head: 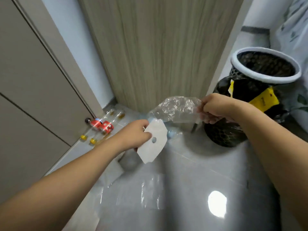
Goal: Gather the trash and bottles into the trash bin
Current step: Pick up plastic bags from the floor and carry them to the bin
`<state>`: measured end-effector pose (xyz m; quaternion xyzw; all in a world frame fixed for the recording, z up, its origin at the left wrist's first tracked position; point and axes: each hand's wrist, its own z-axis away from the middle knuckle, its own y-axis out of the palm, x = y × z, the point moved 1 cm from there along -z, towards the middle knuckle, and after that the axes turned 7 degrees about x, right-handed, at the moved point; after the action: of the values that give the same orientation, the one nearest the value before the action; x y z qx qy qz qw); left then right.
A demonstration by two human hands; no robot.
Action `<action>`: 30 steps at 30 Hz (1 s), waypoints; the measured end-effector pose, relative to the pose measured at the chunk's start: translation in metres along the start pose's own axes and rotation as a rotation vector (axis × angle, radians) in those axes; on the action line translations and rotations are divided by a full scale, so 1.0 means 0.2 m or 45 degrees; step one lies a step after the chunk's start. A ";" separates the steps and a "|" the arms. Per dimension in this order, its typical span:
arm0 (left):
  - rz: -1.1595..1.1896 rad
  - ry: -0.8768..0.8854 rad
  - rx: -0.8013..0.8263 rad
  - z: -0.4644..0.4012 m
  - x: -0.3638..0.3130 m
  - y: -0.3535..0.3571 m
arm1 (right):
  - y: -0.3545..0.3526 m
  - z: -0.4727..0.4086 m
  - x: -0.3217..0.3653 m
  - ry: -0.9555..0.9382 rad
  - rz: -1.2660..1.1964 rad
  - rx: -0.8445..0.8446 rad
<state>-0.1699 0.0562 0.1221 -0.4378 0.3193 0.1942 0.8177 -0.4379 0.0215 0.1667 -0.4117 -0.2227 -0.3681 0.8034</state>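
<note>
My left hand (135, 134) pinches a white card (154, 141) with a round hole in it, held above the floor. My right hand (212, 108) grips a crumpled clear plastic bag (175, 108), lifted just left of the trash bin (246, 104). The bin is a dark mesh basket with a white rim and a black liner bearing yellow labels; it stands at the right. Two clear bottles with red labels (102, 126) and yellow caps lie on the floor by the left wall. More clear plastic wrap (150, 190) lies flat on the tiles below my hands.
A wood-grain panel (158, 47) rises straight ahead. A beige door (33, 80) with a black doorstop (87, 120) fills the left. The grey tiled floor (200, 180) is glossy, with a bright light reflection. A patterned curtain (295, 27) hangs at far right.
</note>
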 end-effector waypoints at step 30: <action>-0.394 0.266 -0.149 -1.04 -1.55 0.45 | -0.78 -0.09 -0.67 0.133 -0.002 -0.465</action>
<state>-0.5208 -0.0821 0.1966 -0.5460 0.3194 0.0380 0.7735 -0.6427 -0.0003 0.1455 -0.5308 -0.1104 -0.4241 0.7254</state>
